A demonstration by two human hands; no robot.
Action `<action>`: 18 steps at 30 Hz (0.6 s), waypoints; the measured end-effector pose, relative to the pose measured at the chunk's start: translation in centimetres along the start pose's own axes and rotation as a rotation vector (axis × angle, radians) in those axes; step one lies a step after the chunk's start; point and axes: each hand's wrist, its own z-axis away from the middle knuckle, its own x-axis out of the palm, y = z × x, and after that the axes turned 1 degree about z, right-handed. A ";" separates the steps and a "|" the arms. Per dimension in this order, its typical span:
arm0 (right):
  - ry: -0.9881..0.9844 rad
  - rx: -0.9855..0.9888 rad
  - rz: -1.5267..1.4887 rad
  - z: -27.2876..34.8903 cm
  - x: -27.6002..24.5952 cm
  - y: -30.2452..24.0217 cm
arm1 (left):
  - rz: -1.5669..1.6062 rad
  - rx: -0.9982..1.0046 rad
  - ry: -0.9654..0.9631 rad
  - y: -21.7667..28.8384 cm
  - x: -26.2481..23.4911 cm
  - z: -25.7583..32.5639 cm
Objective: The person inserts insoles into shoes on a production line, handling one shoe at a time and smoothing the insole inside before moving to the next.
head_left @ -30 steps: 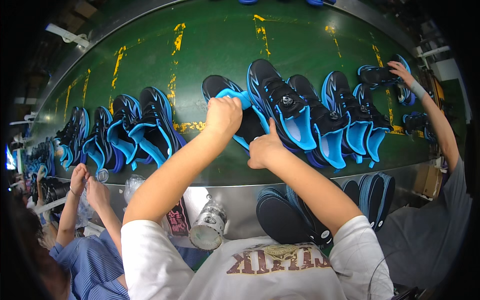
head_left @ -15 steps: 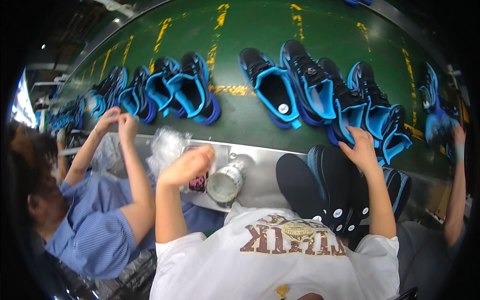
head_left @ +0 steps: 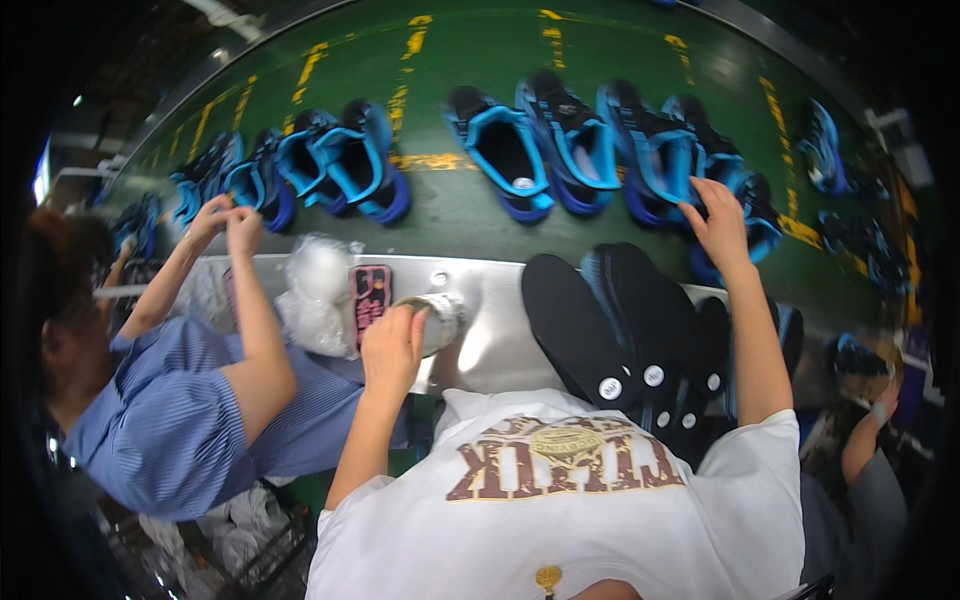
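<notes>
Right hand [head_left: 720, 225]: up at the row of shoes, thumb and fingers apart, fingertips at the heel end of a black-and-blue shoe [head_left: 652, 175]; can't tell if skin meets the collar. That shoe sits on the green work surface [head_left: 440, 222], opening toward the wearer, toe pointing away. To its left, two more of the same kind: the middle shoe [head_left: 575, 155] just beside it, then the end shoe [head_left: 500, 150] with a pale round spot inside at the heel. More shoes sit right of it, partly covered by the right hand. Left hand [head_left: 393, 345]: low, over the left side of a pale, stained can [head_left: 446, 318] on the steel ledge [head_left: 490, 345]. Fingers curled, tips by the rim; can't tell whether they're pinching anything (blurry there, and the hand hides part of the can). Left of the can: pink-and-black flat case [head_left: 371, 292], then a clear plastic bag [head_left: 322, 280] with rounded white stuff in it. Right of the can: fanned black insoles [head_left: 575, 320], white round stickers at the near ends, right forearm passing over the right-hand ones. Second shoe group [head_left: 362, 165] farther left on the green, well apart from the first. Co-worker in striped blue [head_left: 175, 420] on the left, both hands together near that group.
</notes>
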 end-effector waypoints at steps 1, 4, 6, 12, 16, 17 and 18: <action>0.055 -0.015 -0.072 1.0 -1.1 -0.3 | -0.014 0.029 0.030 0.1 0.7 0.0; 0.043 0.172 -0.063 6.5 -4.9 -0.1 | -0.040 0.001 -0.015 0.4 2.9 0.4; -0.030 0.364 -0.006 13.2 -6.2 1.2 | -0.003 0.018 -0.010 1.1 3.1 0.2; -0.411 0.602 -0.055 25.3 -4.6 -1.9 | 0.163 -0.038 -0.067 0.3 3.4 0.9; -0.359 0.451 0.124 24.0 -3.0 -2.9 | 0.251 -0.065 -0.089 0.2 3.3 1.2; -0.388 0.474 0.095 23.5 -3.2 -2.7 | 0.221 -0.026 -0.061 0.2 3.4 1.5; -0.417 0.498 0.067 22.8 -3.5 -2.3 | 0.191 0.014 -0.032 0.1 3.6 1.8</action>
